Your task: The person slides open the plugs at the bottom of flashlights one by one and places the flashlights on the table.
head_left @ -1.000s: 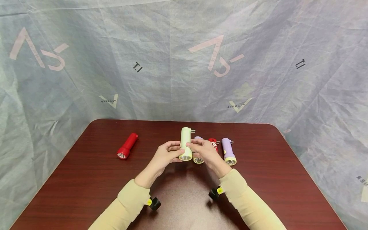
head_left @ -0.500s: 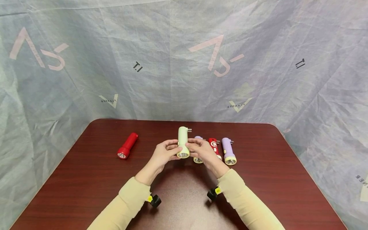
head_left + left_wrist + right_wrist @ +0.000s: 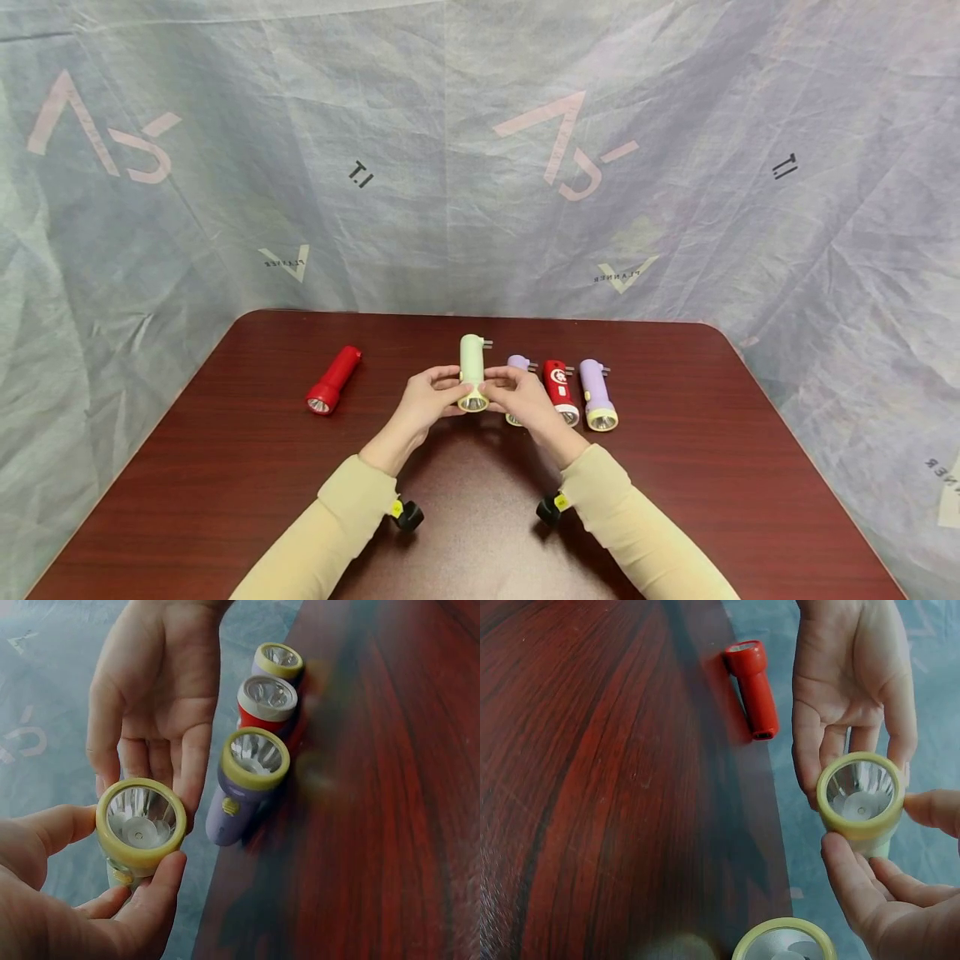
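A pale green flashlight with a yellow rim is held between both hands near the middle of the table, lens toward me. Two metal prongs stick out to the right at its far end. My left hand pinches its left side, thumb near the lens end. From the right, my right hand grips it with thumb and fingers. In the left wrist view its yellow lens ring faces the camera. Just behind the right hand lies a purple flashlight, partly hidden by the fingers.
Right of the hands lie a red flashlight with a white rim and another purple flashlight, roughly side by side. An all-red flashlight lies off to the left. A printed grey cloth hangs behind the dark red table.
The pale green flashlight has shifted slightly left with both hands still holding it. The right hand's move left uncovers more of the red, white-rimmed flashlight. The flashlights on the table have not moved.
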`<state>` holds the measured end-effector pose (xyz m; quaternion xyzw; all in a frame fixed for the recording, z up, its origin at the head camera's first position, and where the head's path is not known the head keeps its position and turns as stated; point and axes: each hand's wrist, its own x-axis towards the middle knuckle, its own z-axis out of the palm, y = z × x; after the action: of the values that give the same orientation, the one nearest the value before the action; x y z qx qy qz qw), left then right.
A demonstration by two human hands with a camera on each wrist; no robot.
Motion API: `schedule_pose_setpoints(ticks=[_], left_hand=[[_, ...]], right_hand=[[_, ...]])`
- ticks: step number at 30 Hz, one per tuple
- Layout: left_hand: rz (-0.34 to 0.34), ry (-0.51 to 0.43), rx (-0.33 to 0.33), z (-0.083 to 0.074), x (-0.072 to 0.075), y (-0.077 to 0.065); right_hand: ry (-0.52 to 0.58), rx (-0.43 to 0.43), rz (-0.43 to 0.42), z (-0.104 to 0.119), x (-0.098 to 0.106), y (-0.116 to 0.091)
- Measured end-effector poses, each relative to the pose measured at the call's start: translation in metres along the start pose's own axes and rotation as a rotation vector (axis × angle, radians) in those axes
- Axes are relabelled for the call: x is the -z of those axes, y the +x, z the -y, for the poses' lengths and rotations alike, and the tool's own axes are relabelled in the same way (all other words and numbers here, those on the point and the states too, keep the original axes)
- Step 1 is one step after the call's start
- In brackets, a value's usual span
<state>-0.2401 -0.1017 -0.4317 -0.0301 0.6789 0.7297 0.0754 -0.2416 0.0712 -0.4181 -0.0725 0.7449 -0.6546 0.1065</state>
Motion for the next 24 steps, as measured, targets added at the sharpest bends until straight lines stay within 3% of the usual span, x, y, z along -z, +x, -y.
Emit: schedule_pose_setpoints(ticks=[5, 12, 24], left_hand=[[-0.006, 0.003, 0.014, 0.004, 0.0, 0.006], [0.006, 0.034, 0.017, 0.01, -0.001, 0.011], [0.019, 0.088, 0.058, 0.02, -0.002, 0.018]], right_hand=[[-0.158, 0.056, -0.061, -0.005, -0.003, 0.003], [-0.493, 0.175, -0.132, -0.011, -0.004, 0.008], [-0.694, 0.244, -0.135, -0.017, -0.008, 0.008]])
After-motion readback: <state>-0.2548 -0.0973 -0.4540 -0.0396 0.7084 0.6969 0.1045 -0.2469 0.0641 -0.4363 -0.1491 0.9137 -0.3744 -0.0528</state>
